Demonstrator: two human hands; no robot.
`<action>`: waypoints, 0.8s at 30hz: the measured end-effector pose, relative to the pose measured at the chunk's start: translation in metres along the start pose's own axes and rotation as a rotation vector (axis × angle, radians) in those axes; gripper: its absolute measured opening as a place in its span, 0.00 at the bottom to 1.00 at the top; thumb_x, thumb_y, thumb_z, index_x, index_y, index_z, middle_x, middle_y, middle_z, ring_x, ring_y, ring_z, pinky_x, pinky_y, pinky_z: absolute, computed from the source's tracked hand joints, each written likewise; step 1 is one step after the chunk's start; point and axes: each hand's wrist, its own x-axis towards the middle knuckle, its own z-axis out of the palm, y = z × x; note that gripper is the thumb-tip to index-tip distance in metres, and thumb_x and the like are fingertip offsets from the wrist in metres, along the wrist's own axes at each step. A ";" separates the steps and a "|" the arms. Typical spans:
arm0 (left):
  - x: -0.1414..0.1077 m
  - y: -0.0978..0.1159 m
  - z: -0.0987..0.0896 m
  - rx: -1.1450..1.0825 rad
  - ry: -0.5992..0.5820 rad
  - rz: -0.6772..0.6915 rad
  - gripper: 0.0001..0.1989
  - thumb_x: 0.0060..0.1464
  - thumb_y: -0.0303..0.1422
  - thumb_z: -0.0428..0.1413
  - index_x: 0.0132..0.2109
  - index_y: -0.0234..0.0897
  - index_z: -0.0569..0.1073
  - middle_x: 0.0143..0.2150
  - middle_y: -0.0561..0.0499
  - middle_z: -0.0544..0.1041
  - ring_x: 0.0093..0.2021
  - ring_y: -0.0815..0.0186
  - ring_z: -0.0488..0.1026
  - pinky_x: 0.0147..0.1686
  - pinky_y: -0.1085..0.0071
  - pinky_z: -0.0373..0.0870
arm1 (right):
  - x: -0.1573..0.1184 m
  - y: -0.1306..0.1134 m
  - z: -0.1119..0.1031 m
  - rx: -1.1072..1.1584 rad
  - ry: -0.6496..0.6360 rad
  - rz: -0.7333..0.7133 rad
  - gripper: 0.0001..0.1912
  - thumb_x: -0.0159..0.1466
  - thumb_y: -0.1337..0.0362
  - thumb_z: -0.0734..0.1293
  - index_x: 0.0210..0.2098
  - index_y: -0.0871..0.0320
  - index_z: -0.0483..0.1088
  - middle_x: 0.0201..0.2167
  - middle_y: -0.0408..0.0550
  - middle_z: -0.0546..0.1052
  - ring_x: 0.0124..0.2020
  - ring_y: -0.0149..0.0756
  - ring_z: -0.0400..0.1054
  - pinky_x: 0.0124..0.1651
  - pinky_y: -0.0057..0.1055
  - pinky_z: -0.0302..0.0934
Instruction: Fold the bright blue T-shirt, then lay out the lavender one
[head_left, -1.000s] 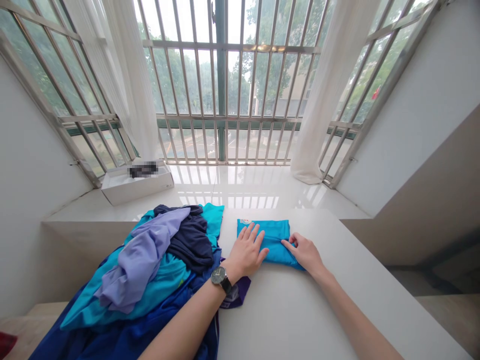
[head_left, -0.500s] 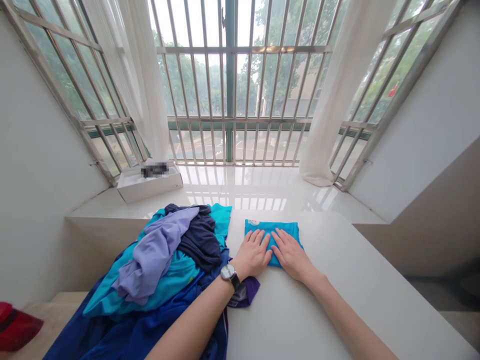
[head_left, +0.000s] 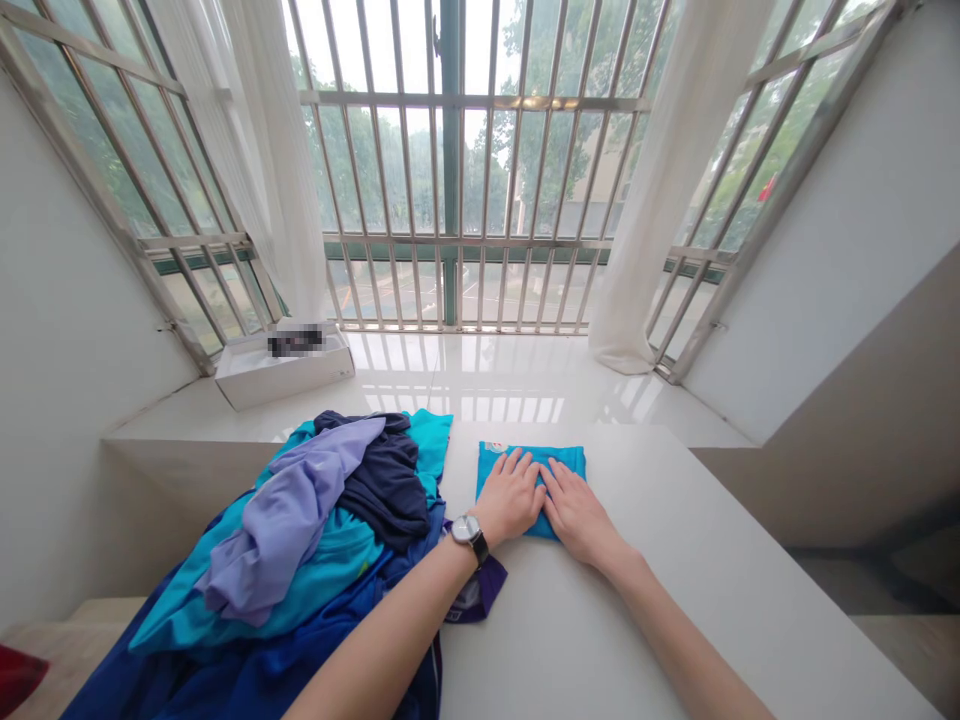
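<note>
A blue cloth folded into a flat rectangle (head_left: pixel 491 480) lies on the white table (head_left: pixel 585 640). My left hand (head_left: pixel 512 497), with a watch (head_left: pixel 466 531) at the wrist, rests palm down on its left and middle part. Flat on its right part lies my right hand (head_left: pixel 576 510). The fingers of both hands are stretched out, and their fingertips nearly meet at the middle of the cloth. Neither hand grips anything. Left of my hands is a loose heap of clothes, with a lavender piece (head_left: pixel 292 520), a dark navy piece (head_left: pixel 386 480) and turquoise cloth (head_left: pixel 337 570).
Under the heap hangs dark blue clothing (head_left: pixel 247 680), and a purple piece (head_left: pixel 487 590) sticks out beneath my left forearm. An open white box (head_left: pixel 285 375) stands on the glossy window sill (head_left: pixel 450 370). Barred windows and white curtains (head_left: pixel 277 180) are behind. Something red (head_left: pixel 19 680) is at the lower left.
My hands have drawn closer together on the folded cloth, my left hand moving toward the right one. The whole view has shifted slightly, so things appear farther left.
</note>
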 end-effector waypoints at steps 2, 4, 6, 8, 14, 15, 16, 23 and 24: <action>-0.003 -0.003 0.009 -0.025 -0.010 -0.020 0.25 0.68 0.41 0.38 0.64 0.34 0.63 0.67 0.43 0.64 0.68 0.54 0.56 0.65 0.53 0.52 | 0.000 0.002 -0.002 -0.006 0.014 -0.013 0.28 0.71 0.60 0.50 0.66 0.64 0.60 0.68 0.60 0.60 0.67 0.48 0.55 0.66 0.47 0.53; -0.006 -0.004 0.013 -0.027 -0.022 -0.013 0.25 0.69 0.41 0.37 0.65 0.34 0.63 0.68 0.43 0.63 0.68 0.53 0.56 0.65 0.53 0.53 | 0.000 0.005 -0.006 -0.002 0.041 -0.018 0.27 0.70 0.62 0.51 0.63 0.65 0.64 0.65 0.60 0.64 0.65 0.47 0.59 0.66 0.44 0.55; -0.008 -0.001 0.012 -0.027 -0.020 -0.008 0.25 0.69 0.40 0.37 0.65 0.34 0.63 0.68 0.43 0.63 0.68 0.53 0.57 0.65 0.53 0.53 | 0.002 0.007 -0.009 0.007 0.102 -0.010 0.26 0.70 0.63 0.51 0.60 0.66 0.67 0.62 0.60 0.68 0.63 0.46 0.61 0.65 0.42 0.56; -0.009 0.006 0.011 -0.039 -0.019 0.010 0.25 0.68 0.39 0.37 0.65 0.33 0.63 0.68 0.43 0.63 0.67 0.53 0.57 0.65 0.53 0.53 | 0.004 0.008 -0.010 0.029 0.174 -0.003 0.26 0.70 0.62 0.51 0.59 0.67 0.69 0.61 0.61 0.69 0.63 0.46 0.61 0.65 0.43 0.56; -0.009 0.022 0.011 -0.129 -0.022 0.090 0.25 0.66 0.36 0.41 0.65 0.30 0.64 0.66 0.40 0.65 0.66 0.53 0.58 0.66 0.55 0.54 | 0.003 0.014 0.004 0.103 0.126 -0.034 0.30 0.72 0.55 0.47 0.63 0.65 0.63 0.66 0.59 0.63 0.68 0.45 0.54 0.67 0.46 0.52; -0.009 0.021 0.010 -0.145 -0.026 0.075 0.25 0.66 0.36 0.40 0.65 0.32 0.64 0.66 0.42 0.66 0.66 0.54 0.59 0.65 0.56 0.55 | 0.002 0.016 0.006 0.096 0.098 -0.008 0.31 0.72 0.53 0.47 0.64 0.65 0.62 0.66 0.59 0.63 0.68 0.46 0.54 0.67 0.48 0.52; -0.009 0.019 0.009 -0.156 -0.030 0.056 0.24 0.67 0.36 0.40 0.64 0.34 0.65 0.66 0.42 0.66 0.66 0.55 0.60 0.65 0.57 0.56 | 0.001 0.019 0.008 0.084 0.068 0.018 0.32 0.72 0.51 0.48 0.64 0.65 0.61 0.66 0.60 0.62 0.68 0.47 0.53 0.67 0.49 0.51; -0.013 0.010 0.005 -0.135 -0.055 -0.089 0.30 0.67 0.44 0.39 0.69 0.31 0.57 0.71 0.37 0.55 0.71 0.49 0.50 0.67 0.52 0.49 | -0.006 0.027 0.012 0.010 -0.006 0.135 0.34 0.70 0.50 0.50 0.67 0.64 0.57 0.69 0.58 0.57 0.69 0.48 0.50 0.69 0.48 0.46; -0.013 0.010 0.006 -0.130 -0.059 -0.093 0.30 0.67 0.43 0.40 0.69 0.31 0.57 0.71 0.38 0.54 0.71 0.49 0.49 0.67 0.51 0.49 | -0.007 0.027 0.012 0.011 -0.006 0.148 0.34 0.69 0.51 0.50 0.67 0.64 0.56 0.69 0.58 0.57 0.70 0.48 0.50 0.69 0.48 0.45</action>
